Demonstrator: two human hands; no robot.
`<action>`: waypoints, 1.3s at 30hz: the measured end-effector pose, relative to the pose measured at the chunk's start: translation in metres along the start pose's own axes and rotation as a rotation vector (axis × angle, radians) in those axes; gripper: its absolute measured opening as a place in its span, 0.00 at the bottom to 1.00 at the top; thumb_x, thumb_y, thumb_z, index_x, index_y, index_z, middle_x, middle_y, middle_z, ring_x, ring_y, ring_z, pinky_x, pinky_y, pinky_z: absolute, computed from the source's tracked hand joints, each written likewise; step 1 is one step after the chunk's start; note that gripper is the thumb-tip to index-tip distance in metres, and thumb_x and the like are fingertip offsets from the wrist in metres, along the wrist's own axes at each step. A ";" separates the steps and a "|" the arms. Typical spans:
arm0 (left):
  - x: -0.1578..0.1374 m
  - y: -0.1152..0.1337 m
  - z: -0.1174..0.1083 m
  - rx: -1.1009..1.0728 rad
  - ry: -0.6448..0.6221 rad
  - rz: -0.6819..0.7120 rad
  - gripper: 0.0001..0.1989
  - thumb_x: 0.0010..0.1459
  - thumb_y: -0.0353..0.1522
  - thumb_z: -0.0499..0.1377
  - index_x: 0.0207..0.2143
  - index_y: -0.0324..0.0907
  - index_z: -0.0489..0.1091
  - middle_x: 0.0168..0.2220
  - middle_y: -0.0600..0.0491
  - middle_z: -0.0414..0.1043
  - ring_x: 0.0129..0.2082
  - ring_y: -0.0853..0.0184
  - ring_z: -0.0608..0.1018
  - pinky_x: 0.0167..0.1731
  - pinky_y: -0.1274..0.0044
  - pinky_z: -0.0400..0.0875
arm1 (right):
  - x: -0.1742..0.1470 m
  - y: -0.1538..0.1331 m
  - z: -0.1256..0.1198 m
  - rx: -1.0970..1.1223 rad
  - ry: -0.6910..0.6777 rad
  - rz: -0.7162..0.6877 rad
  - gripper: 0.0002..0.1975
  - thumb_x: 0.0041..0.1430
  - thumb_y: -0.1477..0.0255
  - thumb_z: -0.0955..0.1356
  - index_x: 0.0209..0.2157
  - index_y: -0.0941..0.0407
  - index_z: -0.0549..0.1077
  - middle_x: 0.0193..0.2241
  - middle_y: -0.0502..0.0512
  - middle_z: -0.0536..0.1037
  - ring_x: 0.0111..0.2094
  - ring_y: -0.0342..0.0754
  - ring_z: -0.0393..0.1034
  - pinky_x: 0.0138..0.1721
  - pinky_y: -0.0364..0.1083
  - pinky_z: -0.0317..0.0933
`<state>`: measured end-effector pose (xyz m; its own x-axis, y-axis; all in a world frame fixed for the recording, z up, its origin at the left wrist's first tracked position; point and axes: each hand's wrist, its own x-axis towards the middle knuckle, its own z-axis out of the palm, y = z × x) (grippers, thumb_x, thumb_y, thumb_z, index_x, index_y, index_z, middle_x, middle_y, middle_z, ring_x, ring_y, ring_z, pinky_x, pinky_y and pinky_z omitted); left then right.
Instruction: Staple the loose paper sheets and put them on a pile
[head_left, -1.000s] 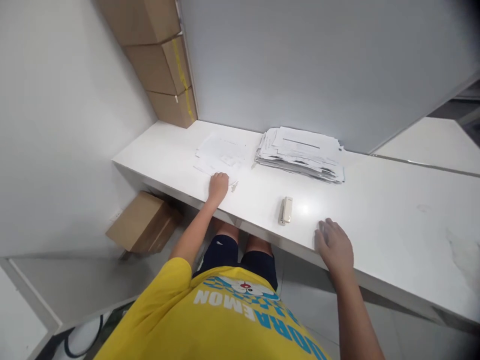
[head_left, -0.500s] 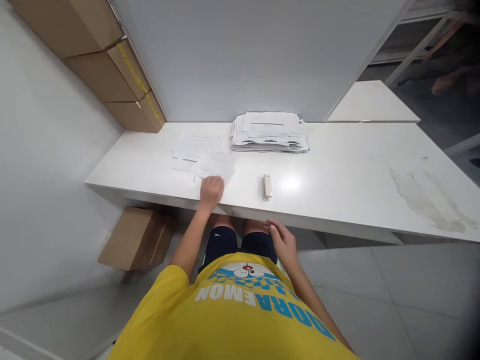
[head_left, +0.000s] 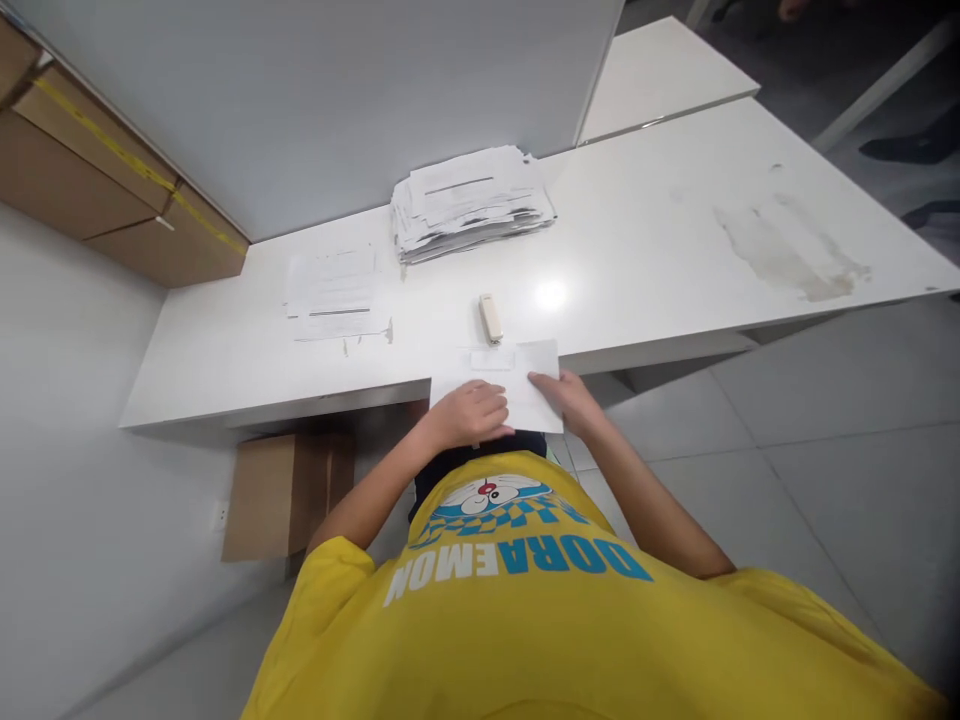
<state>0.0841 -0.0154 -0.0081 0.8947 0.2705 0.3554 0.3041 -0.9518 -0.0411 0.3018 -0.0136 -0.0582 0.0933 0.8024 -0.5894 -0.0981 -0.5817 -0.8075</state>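
Note:
A white sheet of paper (head_left: pixel 534 405) is held at the front edge of the desk, above my lap. My right hand (head_left: pixel 576 400) pinches its right edge, thumb on top. Bent fingers of my left hand (head_left: pixel 476 412) grip its near left part; how many sheets are there I cannot tell. Just beyond the paper lies a small cream stapler (head_left: pixel 490 318). To the left, a few loose printed sheets (head_left: pixel 334 295) overlap on the white desk (head_left: pixel 630 240).
A thick stack of papers (head_left: pixel 472 200) sits against the grey partition (head_left: pixel 375 90). Cardboard boxes (head_left: pixel 180 240) are piled at the far left, and another box (head_left: pixel 277 495) is under the desk. A stain (head_left: pixel 787 245) marks the desk's right side.
My left hand has come back from the loose sheets with paper. My right hand has risen from my lap to the paper's right edge. The head view has turned.

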 end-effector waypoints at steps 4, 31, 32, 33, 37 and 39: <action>0.009 -0.035 0.006 -0.072 0.058 -0.299 0.14 0.70 0.36 0.51 0.47 0.39 0.72 0.49 0.42 0.77 0.54 0.58 0.77 0.50 0.65 0.73 | 0.013 -0.025 -0.036 -0.157 0.116 -0.072 0.15 0.53 0.68 0.71 0.40 0.63 0.78 0.35 0.64 0.82 0.37 0.56 0.77 0.38 0.49 0.72; 0.031 -0.081 0.023 -0.013 0.094 -0.287 0.11 0.63 0.26 0.53 0.37 0.40 0.76 0.48 0.45 0.80 0.54 0.57 0.79 0.47 0.64 0.71 | 0.033 -0.044 -0.051 -0.305 0.031 -0.213 0.17 0.54 0.60 0.69 0.34 0.61 0.78 0.36 0.61 0.82 0.36 0.54 0.76 0.35 0.46 0.68; 0.030 -0.082 0.017 0.007 0.101 -0.277 0.11 0.63 0.26 0.53 0.36 0.40 0.76 0.48 0.45 0.79 0.54 0.57 0.79 0.47 0.65 0.71 | 0.029 -0.041 -0.049 -0.324 -0.002 -0.208 0.18 0.53 0.58 0.70 0.33 0.61 0.78 0.34 0.61 0.82 0.35 0.54 0.76 0.34 0.46 0.68; 0.026 -0.085 0.011 0.022 0.115 -0.282 0.10 0.63 0.26 0.53 0.36 0.41 0.75 0.48 0.46 0.80 0.55 0.57 0.78 0.47 0.65 0.71 | 0.025 -0.039 -0.048 -0.346 -0.052 -0.202 0.19 0.51 0.57 0.70 0.31 0.61 0.77 0.33 0.60 0.82 0.34 0.55 0.75 0.33 0.46 0.67; -0.021 -0.116 -0.015 0.105 0.195 -0.573 0.11 0.64 0.29 0.52 0.38 0.42 0.75 0.45 0.47 0.80 0.57 0.55 0.76 0.52 0.63 0.69 | 0.010 -0.044 -0.037 -0.323 -0.224 -0.259 0.23 0.48 0.52 0.71 0.31 0.60 0.78 0.33 0.60 0.81 0.35 0.56 0.76 0.34 0.47 0.68; -0.054 -0.135 -0.020 0.169 0.184 -0.870 0.13 0.65 0.34 0.53 0.46 0.41 0.74 0.53 0.43 0.76 0.63 0.49 0.69 0.58 0.57 0.65 | 0.012 -0.062 -0.029 -0.269 -0.168 -0.312 0.25 0.48 0.50 0.71 0.32 0.60 0.78 0.33 0.60 0.81 0.35 0.56 0.76 0.32 0.47 0.68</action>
<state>-0.0116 0.0959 -0.0025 0.2645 0.8431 0.4682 0.9056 -0.3840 0.1799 0.3373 0.0282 -0.0158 -0.0866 0.9426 -0.3225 0.1726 -0.3047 -0.9367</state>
